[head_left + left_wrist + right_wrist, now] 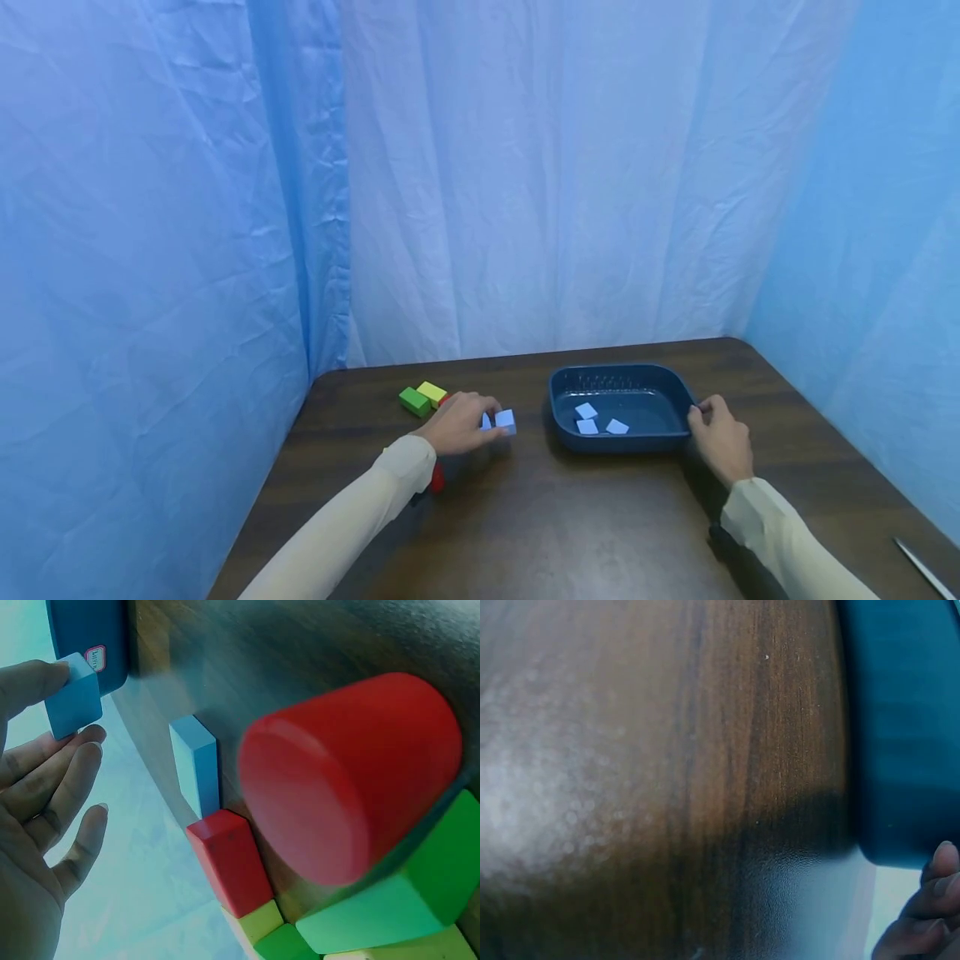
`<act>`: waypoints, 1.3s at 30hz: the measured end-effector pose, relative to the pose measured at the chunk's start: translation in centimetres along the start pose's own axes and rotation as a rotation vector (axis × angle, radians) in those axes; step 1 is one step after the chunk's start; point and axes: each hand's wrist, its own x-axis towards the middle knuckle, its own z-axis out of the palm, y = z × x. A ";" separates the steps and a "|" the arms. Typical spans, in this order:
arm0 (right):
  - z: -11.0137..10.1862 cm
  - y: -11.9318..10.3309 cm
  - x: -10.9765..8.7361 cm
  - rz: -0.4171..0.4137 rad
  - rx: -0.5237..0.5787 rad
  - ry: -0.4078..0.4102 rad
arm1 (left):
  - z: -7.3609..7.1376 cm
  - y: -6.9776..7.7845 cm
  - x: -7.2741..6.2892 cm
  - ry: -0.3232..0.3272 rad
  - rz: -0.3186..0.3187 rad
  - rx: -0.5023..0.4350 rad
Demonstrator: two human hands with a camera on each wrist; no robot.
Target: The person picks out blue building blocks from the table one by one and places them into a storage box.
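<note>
My left hand [465, 423] pinches a light blue block [506, 422] between thumb and fingers, above the table to the left of a dark blue tray [618, 444]. In the left wrist view this block [73, 701] overlaps the tray's side, where a small label shows. A second light blue block [196, 765] stands on the table close by the hand. Three light blue blocks [587, 427] lie inside the tray. My right hand [723, 442] grips the tray's right end at the rim; in the right wrist view its curled fingers [930, 907] are at the tray's corner.
Beside my left hand lie a red block [232, 862], a large red rounded block [349, 780], green blocks [414, 402] and a yellow block [432, 392]. A thin silvery object [924, 568] lies at the table's right edge. Blue-white curtains [562, 183] surround the table.
</note>
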 end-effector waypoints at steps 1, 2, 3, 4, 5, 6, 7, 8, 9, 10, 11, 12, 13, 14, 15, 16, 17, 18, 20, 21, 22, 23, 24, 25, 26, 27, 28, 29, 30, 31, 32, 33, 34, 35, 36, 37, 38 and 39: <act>0.0 0.0 0.0 0.000 0.001 -0.001 | 0.0 0.1 0.1 0.001 0.000 0.003; 0.0 0.0 0.0 0.001 0.002 -0.001 | -0.1 0.1 0.1 0.001 -0.002 0.003; 0.0 0.0 0.1 0.001 0.001 -0.001 | -0.1 0.2 0.2 0.003 0.002 0.004; 0.0 -0.1 0.1 0.004 0.001 -0.001 | -0.1 0.2 0.3 0.004 0.009 0.007; 0.0 -0.1 0.1 0.008 0.001 -0.003 | -0.1 0.2 0.4 0.006 0.016 0.008; -0.1 -0.1 0.1 0.010 0.001 -0.004 | -0.1 0.2 0.5 0.008 0.023 0.008; 0.0 -0.1 0.2 0.011 0.000 -0.003 | -0.2 0.2 0.6 0.012 0.034 0.005; 0.0 -0.1 0.2 0.011 0.000 -0.001 | -0.2 0.2 0.7 0.018 0.042 0.003; 0.0 -0.1 0.2 0.013 0.001 -0.002 | -0.2 0.2 0.8 0.023 0.052 0.003; 0.0 -0.1 0.2 0.015 0.002 -0.003 | -0.2 0.2 0.8 0.026 0.055 -0.001; 0.0 -0.1 0.2 0.015 0.003 -0.002 | -0.3 0.3 0.9 0.028 0.055 -0.002; 0.0 -0.1 0.2 0.015 0.005 -0.003 | -0.3 0.4 1.0 0.032 0.057 -0.004; 0.0 0.0 0.2 0.015 0.007 -0.004 | -0.4 0.5 1.0 0.035 0.057 -0.005; 0.0 0.0 0.2 0.016 0.008 -0.005 | -0.4 0.5 1.0 0.038 0.057 -0.003; 0.0 0.0 0.2 0.017 0.009 -0.006 | -0.4 0.6 1.1 0.040 0.057 0.002; 0.0 0.0 0.2 0.018 0.010 -0.007 | -0.4 0.7 1.2 0.043 0.060 0.005; 0.0 0.0 0.2 0.019 0.012 -0.008 | -0.4 0.8 1.3 0.045 0.066 0.009; 0.0 0.1 0.2 0.019 0.014 -0.009 | -0.4 0.9 1.3 0.045 0.068 0.010; 0.0 0.1 0.1 0.014 0.017 -0.006 | -0.4 1.0 1.5 0.043 0.068 0.013; 0.1 0.1 0.1 0.011 0.018 -0.007 | -0.3 1.1 1.5 0.042 0.068 0.016; 0.1 0.1 0.1 0.007 0.019 -0.006 | -0.3 1.2 1.6 0.041 0.069 0.016; 0.1 0.1 0.0 0.004 0.021 -0.005 | -0.3 1.3 1.7 0.041 0.069 0.018; 0.1 0.1 0.0 0.001 0.021 -0.005 | -0.4 1.4 1.8 0.044 0.067 0.015; 0.2 0.1 0.0 0.001 0.021 -0.006 | -0.4 1.5 1.9 0.049 0.070 0.013; 0.2 0.1 0.0 0.001 0.023 -0.009 | -0.4 1.6 1.9 0.057 0.075 0.014; 0.2 0.1 0.0 0.004 0.022 -0.012 | -0.5 1.7 2.0 0.066 0.078 0.013; 0.2 0.2 0.0 0.006 0.023 -0.015 | -0.6 1.8 2.1 0.074 0.081 0.012; 0.2 0.2 0.0 0.009 0.025 -0.020 | -0.6 1.9 2.2 0.082 0.083 0.015; 0.2 0.2 0.0 0.011 0.023 -0.023 | -0.6 2.1 2.3 0.087 0.084 0.017; 0.2 0.2 0.1 0.012 0.024 -0.028 | -0.7 2.2 2.4 0.090 0.085 0.025; 0.2 0.2 0.1 0.013 0.025 -0.030 | -0.6 2.2 2.5 0.090 0.084 0.031; 0.3 0.2 0.1 0.015 0.024 -0.032 | -0.6 2.3 2.6 0.088 0.084 0.031; 0.3 0.3 0.1 0.015 0.023 -0.032 | -0.6 2.5 2.7 0.083 0.086 0.033; 0.3 0.3 0.2 0.016 0.022 -0.031 | -0.6 2.6 2.7 0.078 0.089 0.032; 0.4 0.2 0.2 0.016 0.021 -0.029 | -0.6 2.7 2.8 0.073 0.090 0.025; 0.4 0.2 0.2 0.017 0.021 -0.029 | -0.6 2.8 2.8 0.069 0.091 0.019; 0.4 0.2 0.2 0.017 0.022 -0.027 | -0.6 2.9 2.9 0.067 0.091 0.014; 0.4 0.2 0.2 0.017 0.020 -0.026 | -0.6 2.9 2.9 0.065 0.089 0.008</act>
